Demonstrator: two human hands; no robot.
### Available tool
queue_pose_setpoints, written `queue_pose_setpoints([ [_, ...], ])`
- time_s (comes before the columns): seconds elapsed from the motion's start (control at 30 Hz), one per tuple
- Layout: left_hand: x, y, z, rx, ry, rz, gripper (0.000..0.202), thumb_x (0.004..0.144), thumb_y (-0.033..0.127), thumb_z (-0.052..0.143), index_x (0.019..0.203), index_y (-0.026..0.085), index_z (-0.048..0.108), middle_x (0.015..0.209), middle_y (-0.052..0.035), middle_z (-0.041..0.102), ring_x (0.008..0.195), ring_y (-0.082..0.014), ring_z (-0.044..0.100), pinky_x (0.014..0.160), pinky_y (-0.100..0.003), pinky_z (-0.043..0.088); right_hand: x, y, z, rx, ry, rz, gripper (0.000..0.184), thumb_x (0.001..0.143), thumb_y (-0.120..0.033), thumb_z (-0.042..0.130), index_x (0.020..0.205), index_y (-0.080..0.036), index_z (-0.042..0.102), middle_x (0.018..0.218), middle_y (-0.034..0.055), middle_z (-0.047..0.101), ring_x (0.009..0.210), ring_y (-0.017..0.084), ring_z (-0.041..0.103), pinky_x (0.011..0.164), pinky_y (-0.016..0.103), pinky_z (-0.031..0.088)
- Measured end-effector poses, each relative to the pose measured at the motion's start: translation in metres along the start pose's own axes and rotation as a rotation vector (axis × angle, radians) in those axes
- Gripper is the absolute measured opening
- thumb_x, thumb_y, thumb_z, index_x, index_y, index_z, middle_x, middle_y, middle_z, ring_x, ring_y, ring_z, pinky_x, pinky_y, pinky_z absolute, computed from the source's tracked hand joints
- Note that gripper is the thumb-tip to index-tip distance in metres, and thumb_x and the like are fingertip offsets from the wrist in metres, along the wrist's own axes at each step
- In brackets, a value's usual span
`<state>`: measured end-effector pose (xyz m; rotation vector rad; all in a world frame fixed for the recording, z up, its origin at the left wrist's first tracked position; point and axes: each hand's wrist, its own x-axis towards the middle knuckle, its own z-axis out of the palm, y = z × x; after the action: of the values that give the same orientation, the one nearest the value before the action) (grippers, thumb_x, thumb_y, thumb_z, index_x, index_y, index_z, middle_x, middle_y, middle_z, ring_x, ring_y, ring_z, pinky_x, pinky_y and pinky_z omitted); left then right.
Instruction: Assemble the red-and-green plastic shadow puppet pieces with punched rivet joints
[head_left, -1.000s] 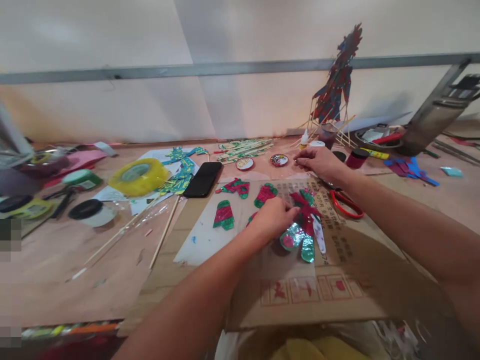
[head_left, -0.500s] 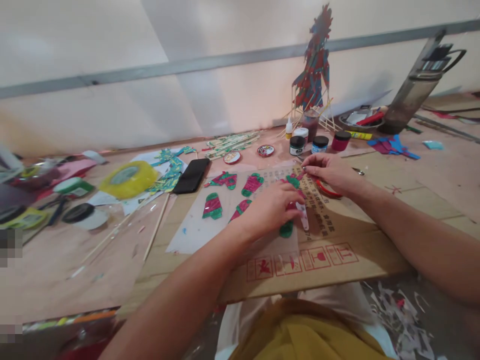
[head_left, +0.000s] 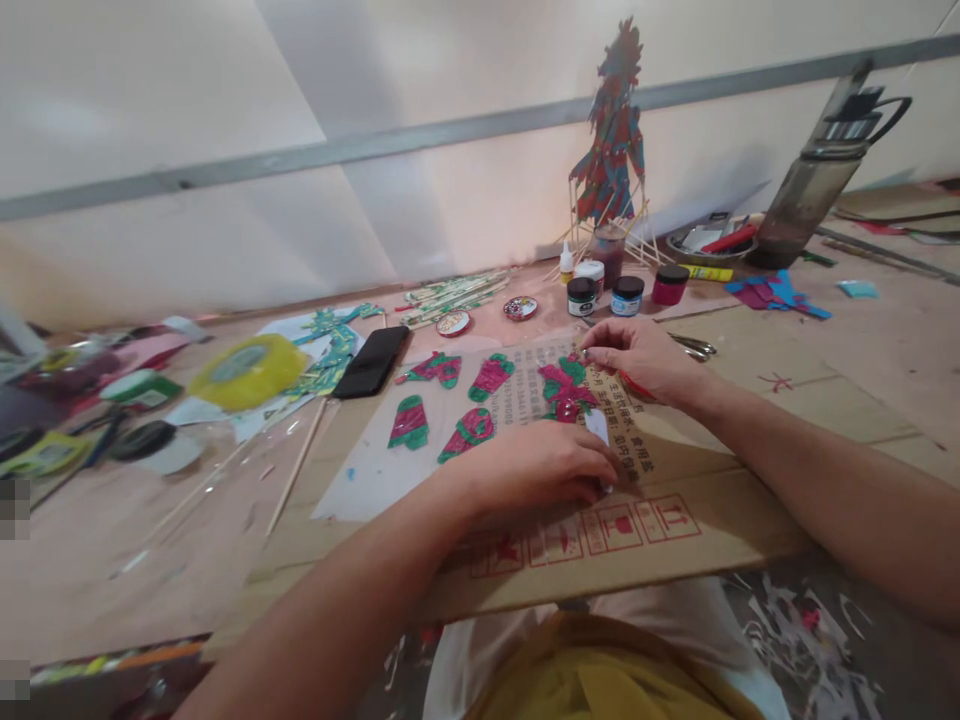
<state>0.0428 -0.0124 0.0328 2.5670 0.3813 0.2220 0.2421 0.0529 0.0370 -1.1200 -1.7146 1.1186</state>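
Observation:
A translucent sheet painted with several green and magenta shapes lies on flattened cardboard. My left hand lies over its lower right part, fingers curled together at the sheet's pale right edge. Just above those fingers is a green and magenta painted figure. The fingertips of my right hand are pinched together by that figure's top right end. Whatever small thing they hold is too small to make out. Under the right palm shows part of a red loop.
Behind the sheet stand paint jars, a glue bottle and two lids of small bits. A phone and yellow tape roll lie left. Metal tools lie right, a water bottle beyond. A painted figure stands on sticks.
My left hand has moved down toward me, uncovering more of the painted figure. My right hand has shifted slightly left and down in view, fingertips still pinched. The view has turned slightly.

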Motion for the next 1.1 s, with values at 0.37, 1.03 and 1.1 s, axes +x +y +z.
queue_pose_setpoints([
  [0.37, 0.005, 0.064, 0.024, 0.234, -0.078, 0.118, 0.024, 0.092, 0.027, 0.062, 0.109, 0.010, 0.062, 0.118, -0.0170, 0.067, 0.106, -0.0258, 0.063, 0.090, -0.035, 0.051, -0.002, -0.010, -0.002, 0.070, 0.056, 0.006, 0.011, 0.071, -0.027, 0.072, 0.078, -0.019, 0.070, 0.070, -0.0001, 0.065, 0.062, 0.012, 0.054, 0.061, 0.027, 0.045],
  [1.03, -0.009, 0.058, 0.039, -0.050, 0.015, 0.088, 0.022, 0.090, 0.019, 0.064, 0.111, 0.017, 0.068, 0.127, -0.0140, 0.069, 0.119, -0.0228, 0.063, 0.105, -0.033, 0.050, 0.002, -0.001, -0.001, 0.585, 0.052, 0.075, 0.038, 0.054, -0.035, 0.094, 0.077, -0.019, 0.068, 0.073, -0.0024, 0.066, 0.063, 0.009, 0.057, 0.057, 0.022, 0.045],
  [1.1, -0.021, 0.069, 0.059, 0.084, 0.120, 0.029, 0.021, 0.092, 0.010, 0.055, 0.109, 0.011, 0.067, 0.125, -0.0180, 0.069, 0.119, -0.0229, 0.064, 0.109, -0.034, 0.048, 0.003, 0.000, -0.002, 0.581, 0.063, 0.071, 0.038, 0.055, -0.036, 0.093, 0.078, -0.019, 0.068, 0.074, -0.0016, 0.066, 0.065, 0.010, 0.059, 0.058, 0.023, 0.046],
])
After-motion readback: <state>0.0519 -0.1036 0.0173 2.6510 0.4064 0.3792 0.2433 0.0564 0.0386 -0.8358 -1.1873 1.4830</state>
